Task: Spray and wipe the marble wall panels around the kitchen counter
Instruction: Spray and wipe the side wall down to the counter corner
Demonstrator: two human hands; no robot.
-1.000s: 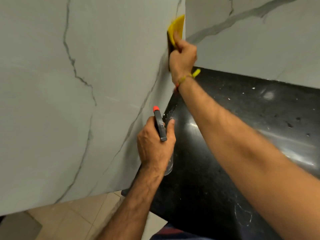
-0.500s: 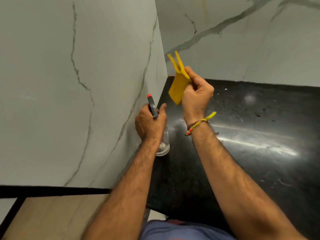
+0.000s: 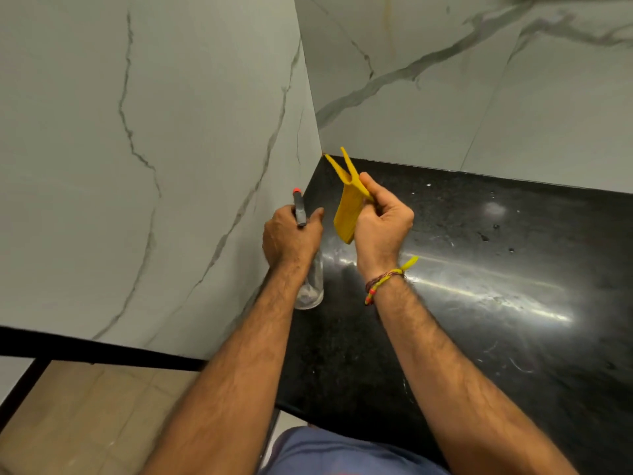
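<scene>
My left hand [image 3: 291,236] grips the head of a clear spray bottle [image 3: 310,286] with a grey trigger and a red nozzle tip, held close to the left marble wall panel [image 3: 154,149]. A folded yellow cloth [image 3: 349,204] is pinched in my right hand [image 3: 382,222], away from the walls and above the black counter [image 3: 496,303]. The cloth's two loose ends stick up near the corner where the left panel meets the back marble wall panel [image 3: 462,90]. Both panels are pale grey with dark veins.
The glossy black counter carries small white specks and a bright light streak. A black frame edge [image 3: 85,351] runs under the left panel, with beige floor tiles [image 3: 85,423] below it. A thread bracelet [image 3: 382,284] is on my right wrist.
My right hand came down off the left panel's corner with the yellow cloth and now holds it in the air over the counter. The left hand with the bottle stayed near the wall.
</scene>
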